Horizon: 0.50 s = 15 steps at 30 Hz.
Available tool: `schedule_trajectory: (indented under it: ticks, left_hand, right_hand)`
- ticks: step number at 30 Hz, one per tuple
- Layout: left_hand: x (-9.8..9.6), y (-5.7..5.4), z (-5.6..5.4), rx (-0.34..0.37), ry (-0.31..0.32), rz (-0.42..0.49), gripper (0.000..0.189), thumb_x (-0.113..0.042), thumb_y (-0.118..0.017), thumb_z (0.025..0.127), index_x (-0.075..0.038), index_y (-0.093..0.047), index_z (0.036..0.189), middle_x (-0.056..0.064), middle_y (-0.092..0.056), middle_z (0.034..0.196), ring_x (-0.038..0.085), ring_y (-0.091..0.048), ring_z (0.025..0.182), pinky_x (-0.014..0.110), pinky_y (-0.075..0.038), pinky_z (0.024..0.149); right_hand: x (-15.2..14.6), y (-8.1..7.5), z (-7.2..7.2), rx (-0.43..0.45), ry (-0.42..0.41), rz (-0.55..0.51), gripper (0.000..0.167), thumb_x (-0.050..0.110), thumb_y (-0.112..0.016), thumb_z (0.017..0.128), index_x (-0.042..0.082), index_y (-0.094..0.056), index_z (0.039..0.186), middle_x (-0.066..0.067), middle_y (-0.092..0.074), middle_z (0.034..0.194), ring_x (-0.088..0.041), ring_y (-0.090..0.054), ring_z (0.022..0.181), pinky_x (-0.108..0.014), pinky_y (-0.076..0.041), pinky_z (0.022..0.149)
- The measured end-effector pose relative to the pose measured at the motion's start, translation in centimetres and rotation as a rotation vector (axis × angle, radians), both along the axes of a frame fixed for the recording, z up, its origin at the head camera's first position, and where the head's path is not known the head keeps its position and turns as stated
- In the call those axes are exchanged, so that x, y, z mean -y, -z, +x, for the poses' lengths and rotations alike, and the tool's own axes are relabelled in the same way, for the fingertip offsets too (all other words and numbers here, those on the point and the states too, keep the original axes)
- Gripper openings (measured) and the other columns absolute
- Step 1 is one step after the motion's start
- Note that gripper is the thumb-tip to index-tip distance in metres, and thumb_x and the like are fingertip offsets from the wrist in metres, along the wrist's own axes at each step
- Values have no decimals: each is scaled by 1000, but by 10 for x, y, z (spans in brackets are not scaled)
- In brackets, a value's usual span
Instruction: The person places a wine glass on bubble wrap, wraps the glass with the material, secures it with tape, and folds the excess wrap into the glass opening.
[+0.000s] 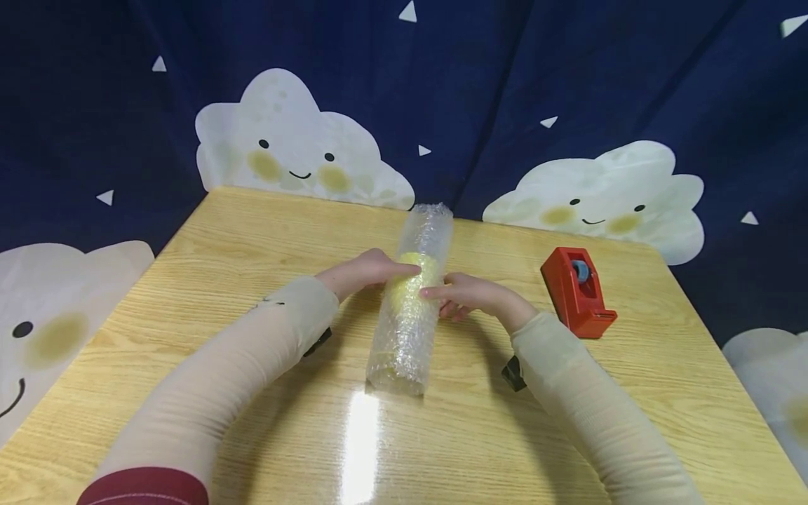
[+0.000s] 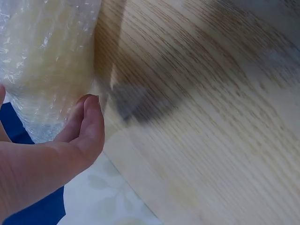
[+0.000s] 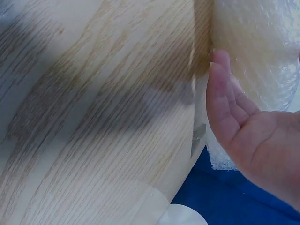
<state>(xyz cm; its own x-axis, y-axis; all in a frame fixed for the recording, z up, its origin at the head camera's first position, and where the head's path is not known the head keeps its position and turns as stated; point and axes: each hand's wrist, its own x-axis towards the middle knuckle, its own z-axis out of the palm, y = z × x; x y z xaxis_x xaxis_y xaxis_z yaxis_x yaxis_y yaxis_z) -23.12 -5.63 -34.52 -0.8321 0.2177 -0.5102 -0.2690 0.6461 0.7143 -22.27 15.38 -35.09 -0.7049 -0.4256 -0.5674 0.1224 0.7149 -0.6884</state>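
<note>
A long roll of clear bubble wrap lies on the wooden table, with something yellow wrapped inside at its middle. My left hand rests against the roll's left side, fingers laid on top of it. On the other side my right hand touches the roll with its fingertips. In the left wrist view the bubble wrap fills the upper left beside my left hand. The right wrist view shows the bubble wrap against my right hand's straight fingers.
A red tape dispenser stands on the table to the right of the roll. A dark blue curtain with white clouds hangs behind the table's far edge. Bare wood lies in front of the roll.
</note>
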Motion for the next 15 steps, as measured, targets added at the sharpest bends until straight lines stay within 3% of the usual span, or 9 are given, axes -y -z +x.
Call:
schedule_trajectory:
  ticks: [2,5,9,12,15]
  left_hand:
    - [-1,-1,0,-1,1,-21,85,-58,-64,77,0,-41,135,8,-48,129,21,-46,109,38,-40,101]
    - [-3,-1,-1,-2,-9,-22,80,-55,-64,79,1,-43,132,9,-49,122,24,-47,106,37,-42,95]
    - [-4,-1,-1,-10,-23,4,71,-51,-66,80,0,-46,125,5,-46,105,21,-46,94,34,-41,86]
    - [-2,1,-2,4,-47,69,53,-45,-68,80,-3,-49,106,1,-41,83,16,-41,74,32,-41,81]
    - [2,4,-4,35,-74,142,46,-36,-68,82,-4,-44,105,0,-38,82,12,-35,68,31,-44,85]
  right_hand:
    - [0,0,0,2,2,10,75,44,-51,92,-7,-24,140,-13,-59,104,-20,-61,93,-33,-53,79]
    - [0,0,0,6,8,21,80,45,-51,92,-8,-19,143,-14,-59,106,-21,-61,94,-32,-52,79]
    - [0,-1,0,6,9,24,79,46,-50,92,-7,-20,142,-14,-59,107,-20,-61,94,-31,-52,78]
    - [1,-1,0,3,1,8,71,45,-50,93,-4,-27,139,-14,-60,110,-19,-62,94,-30,-52,77]
    - [1,-1,0,-1,-6,-10,69,43,-50,93,-4,-29,138,-14,-61,110,-19,-62,94,-29,-52,76]
